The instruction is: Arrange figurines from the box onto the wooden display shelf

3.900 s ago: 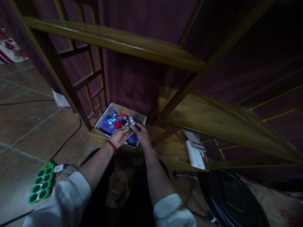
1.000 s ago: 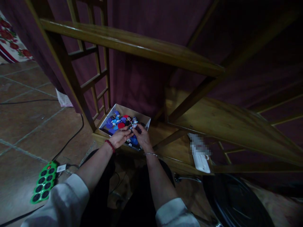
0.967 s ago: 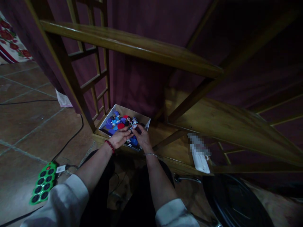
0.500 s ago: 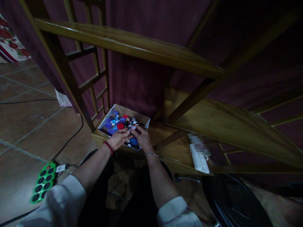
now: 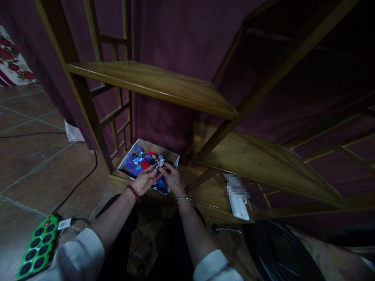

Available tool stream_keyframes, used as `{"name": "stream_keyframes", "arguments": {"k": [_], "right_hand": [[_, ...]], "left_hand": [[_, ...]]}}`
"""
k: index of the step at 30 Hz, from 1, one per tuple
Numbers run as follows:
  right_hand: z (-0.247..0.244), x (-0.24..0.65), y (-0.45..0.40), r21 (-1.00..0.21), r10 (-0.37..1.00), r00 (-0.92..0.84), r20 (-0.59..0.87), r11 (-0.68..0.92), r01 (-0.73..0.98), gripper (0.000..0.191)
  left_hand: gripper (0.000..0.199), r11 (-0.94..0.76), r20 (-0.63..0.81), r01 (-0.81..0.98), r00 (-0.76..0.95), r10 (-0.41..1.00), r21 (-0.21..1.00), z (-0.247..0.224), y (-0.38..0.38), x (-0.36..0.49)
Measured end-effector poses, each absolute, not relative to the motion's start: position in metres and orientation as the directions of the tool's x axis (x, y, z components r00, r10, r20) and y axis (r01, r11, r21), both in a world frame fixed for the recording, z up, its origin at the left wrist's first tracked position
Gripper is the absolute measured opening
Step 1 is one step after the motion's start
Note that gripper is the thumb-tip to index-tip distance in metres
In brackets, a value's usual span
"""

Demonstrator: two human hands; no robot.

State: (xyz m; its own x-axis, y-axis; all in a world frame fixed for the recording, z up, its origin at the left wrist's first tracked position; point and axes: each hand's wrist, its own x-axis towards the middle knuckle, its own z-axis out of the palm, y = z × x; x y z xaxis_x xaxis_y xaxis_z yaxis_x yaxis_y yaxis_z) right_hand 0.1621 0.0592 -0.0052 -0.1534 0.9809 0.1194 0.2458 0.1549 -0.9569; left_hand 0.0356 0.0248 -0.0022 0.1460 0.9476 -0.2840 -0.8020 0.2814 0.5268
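Note:
A shallow white-walled box (image 5: 172,159) sits on the lowest wooden shelf, filled with blue, purple, red and black pieces. Over its front part, my left hand (image 5: 145,181) and my right hand (image 5: 172,177) meet, fingertips pressed around a small white and blue figurine (image 5: 161,160). The left one wears a red bead bracelet, the right one a thin silver bangle. A round red piece (image 5: 144,165) lies in the box just left of the figurine. The figurine's lower part is hidden by my fingers.
Above the box runs a wooden shelf board (image 5: 152,84), joined to upright posts. To the right on the low shelf lies a white packet (image 5: 239,207). A green power strip (image 5: 39,246) with a cable is on the tiled floor at left, and a black round seat (image 5: 281,253) stands at lower right.
The view has shifted, so the upper shelf board appears lower and further left. Both hands still hold the figurine, which now shows more upright and clearer above the fingertips.

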Motion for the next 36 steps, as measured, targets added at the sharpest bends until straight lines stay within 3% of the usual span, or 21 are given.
{"name": "stream_keyframes", "arguments": {"k": [15,27,36], "right_hand": [[0.039,0.151,0.029,-0.960,0.968,-0.192,0.160,0.198,0.198,0.026],[0.070,0.133,0.005,-0.954,0.942,-0.224,0.251,0.279,0.105,0.027],[0.108,0.147,-0.017,-0.934,0.937,-0.216,0.275,0.314,0.172,0.026]], "left_hand": [[0.007,0.242,-0.290,-0.765,0.076,0.954,0.597,0.054,-0.005,0.023],[0.008,0.203,-0.269,-0.687,0.011,0.963,0.697,0.095,-0.031,0.014],[0.008,0.238,-0.270,-0.628,0.046,0.962,0.741,0.124,-0.044,0.023]]}}
